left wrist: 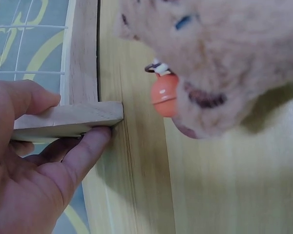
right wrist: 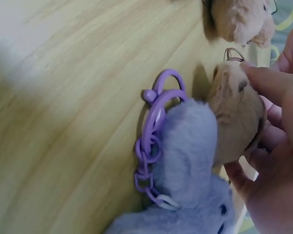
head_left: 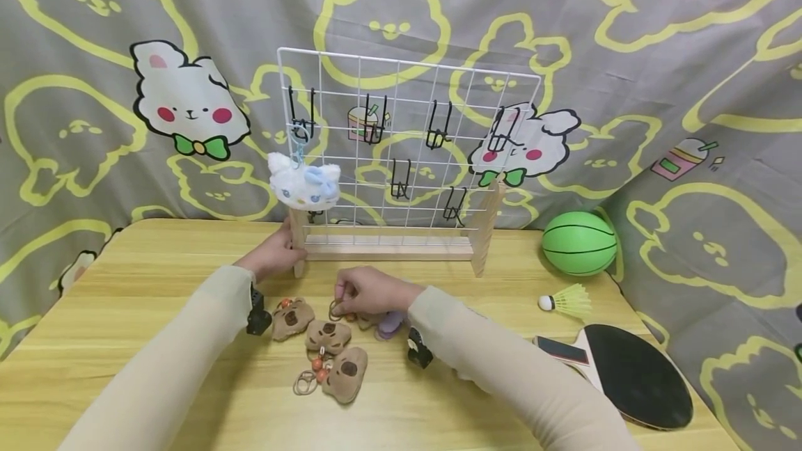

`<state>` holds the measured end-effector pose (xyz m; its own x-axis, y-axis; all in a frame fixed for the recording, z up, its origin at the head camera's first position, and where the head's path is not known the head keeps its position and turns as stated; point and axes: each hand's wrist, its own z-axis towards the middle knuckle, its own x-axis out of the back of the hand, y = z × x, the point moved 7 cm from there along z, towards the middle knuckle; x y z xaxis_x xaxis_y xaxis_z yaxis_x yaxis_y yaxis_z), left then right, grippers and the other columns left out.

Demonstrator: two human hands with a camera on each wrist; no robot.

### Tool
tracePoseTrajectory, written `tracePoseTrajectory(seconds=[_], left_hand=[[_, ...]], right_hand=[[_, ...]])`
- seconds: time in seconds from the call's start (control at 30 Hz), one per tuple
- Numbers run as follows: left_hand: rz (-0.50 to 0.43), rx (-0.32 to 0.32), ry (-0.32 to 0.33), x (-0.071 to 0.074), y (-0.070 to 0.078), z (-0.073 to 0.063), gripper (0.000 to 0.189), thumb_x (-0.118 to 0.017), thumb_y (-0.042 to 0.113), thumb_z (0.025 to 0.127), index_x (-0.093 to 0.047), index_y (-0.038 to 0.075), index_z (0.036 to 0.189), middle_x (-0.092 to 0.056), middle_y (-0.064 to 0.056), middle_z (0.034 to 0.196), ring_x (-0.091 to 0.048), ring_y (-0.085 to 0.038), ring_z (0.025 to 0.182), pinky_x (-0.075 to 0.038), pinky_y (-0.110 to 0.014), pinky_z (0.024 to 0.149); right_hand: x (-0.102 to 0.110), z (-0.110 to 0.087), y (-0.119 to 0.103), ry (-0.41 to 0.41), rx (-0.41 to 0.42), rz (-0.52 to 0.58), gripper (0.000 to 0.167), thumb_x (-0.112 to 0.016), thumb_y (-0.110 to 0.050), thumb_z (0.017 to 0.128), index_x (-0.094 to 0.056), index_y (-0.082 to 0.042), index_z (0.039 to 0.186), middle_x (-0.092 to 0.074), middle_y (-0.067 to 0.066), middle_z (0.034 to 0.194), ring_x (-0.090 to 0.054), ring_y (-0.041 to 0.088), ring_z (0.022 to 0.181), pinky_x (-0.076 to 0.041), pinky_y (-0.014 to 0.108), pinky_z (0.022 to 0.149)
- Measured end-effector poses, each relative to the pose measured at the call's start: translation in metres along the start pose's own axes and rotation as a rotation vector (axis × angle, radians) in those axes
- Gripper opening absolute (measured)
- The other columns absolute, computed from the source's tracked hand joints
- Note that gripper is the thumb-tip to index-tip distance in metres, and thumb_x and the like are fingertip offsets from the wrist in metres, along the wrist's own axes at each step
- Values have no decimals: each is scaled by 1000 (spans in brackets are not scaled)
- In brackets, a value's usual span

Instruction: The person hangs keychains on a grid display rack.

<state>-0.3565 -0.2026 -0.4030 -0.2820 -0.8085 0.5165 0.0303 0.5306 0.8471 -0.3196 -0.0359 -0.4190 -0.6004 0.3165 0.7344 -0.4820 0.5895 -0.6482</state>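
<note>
My left hand (head_left: 276, 252) grips the left wooden foot (left wrist: 68, 119) of a white wire grid rack (head_left: 401, 159), thumb on one side and fingers on the other. With my right hand (head_left: 370, 289) I hold a brown plush keychain (right wrist: 237, 114) at the table; its metal ring (head_left: 335, 310) shows by the fingertips. Against it lies a purple plush keychain (right wrist: 188, 146) with a purple clasp and chain. Several more brown bear-faced plush keychains (head_left: 346, 376) with orange beads lie between the arms. A white and blue cat plush keychain (head_left: 303, 185) hangs from the rack's upper left hook.
Black hooks (head_left: 438, 134) are spread over the grid. At the right of the wooden table (head_left: 113, 312) are a green ball (head_left: 579, 243), a yellow shuttlecock (head_left: 567, 301) and a black table tennis paddle (head_left: 635, 374). A patterned curtain (head_left: 188, 5) stands behind.
</note>
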Motion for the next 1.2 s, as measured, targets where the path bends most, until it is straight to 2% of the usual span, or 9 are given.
tracePoseTrajectory(seconds=[0.23, 0.43, 0.6, 0.67, 0.73, 0.8, 0.97, 1.0, 1.2], left_hand=[[52, -39, -7, 2, 1, -1, 92, -51, -2, 99, 14, -4, 164, -5, -39, 169, -24, -60, 152, -32, -68, 123], [44, -30, 2, 5, -2, -4, 86, -53, 2, 102, 6, -8, 164, -18, -41, 166, -31, -59, 150, -34, -67, 122], [19, -31, 2, 4, -5, -6, 83, -54, 5, 104, 1, -12, 163, -23, -43, 163, -38, -59, 146, -40, -65, 119], [7, -30, 0, 3, -5, -6, 82, -54, 5, 105, 1, -12, 163, -22, -42, 163, -37, -59, 146, -40, -65, 119], [1, -25, 2, 3, -7, -7, 82, -55, 7, 105, 1, -11, 163, -23, -41, 163, -38, -58, 146, -40, -65, 119], [-4, -23, 3, 2, -9, -7, 82, -55, 7, 106, 0, -11, 163, -25, -41, 162, -39, -58, 145, -41, -65, 119], [-18, -36, 9, 2, -9, -6, 80, -56, 9, 106, -5, -10, 164, -30, -40, 161, -43, -56, 142, -45, -63, 116], [-14, -40, 10, 2, -9, -6, 80, -56, 9, 106, -5, -11, 164, -29, -40, 161, -43, -56, 142, -45, -63, 116], [-6, -47, 12, 2, -8, -7, 80, -58, 10, 106, -6, -12, 163, -32, -41, 159, -46, -55, 139, -47, -63, 113]], right_hand=[[3, -7, 7, 6, -32, 143, 7, -73, -12, 98, -72, -6, 94, -67, -3, 76, -55, 7, 66, -46, 17, 64], [4, -16, 10, 9, -70, 253, 4, -67, -8, 101, -69, -5, 100, -71, 0, 83, -58, 9, 70, -48, 20, 63], [5, -23, 13, 24, -24, 300, 7, -61, -11, 105, -61, -4, 107, -79, 13, 94, -60, 6, 64, -44, 19, 56], [7, -25, 16, 35, -12, 329, 8, -59, -12, 107, -59, -5, 109, -79, 16, 97, -62, 5, 65, -46, 18, 58], [9, -26, 19, 47, -4, 375, 9, -57, -13, 107, -58, -5, 110, -79, 17, 97, -65, 5, 66, -50, 18, 61], [10, -28, 22, 55, -4, 410, 10, -55, -14, 108, -58, -5, 112, -77, 15, 91, -59, 5, 62, -49, 18, 59], [18, -32, 23, 84, 6, 476, 14, -51, -18, 111, -57, -6, 114, -80, 15, 97, -68, 4, 71, -50, 18, 63], [20, -33, 22, 86, 9, 514, 14, -51, -18, 111, -56, -6, 115, -81, 16, 103, -72, 6, 77, -54, 18, 68], [41, -40, 3, 168, 71, 647, 9, -49, -16, 111, -51, -8, 113, -79, 9, 93, -73, 9, 79, -61, 25, 75]])
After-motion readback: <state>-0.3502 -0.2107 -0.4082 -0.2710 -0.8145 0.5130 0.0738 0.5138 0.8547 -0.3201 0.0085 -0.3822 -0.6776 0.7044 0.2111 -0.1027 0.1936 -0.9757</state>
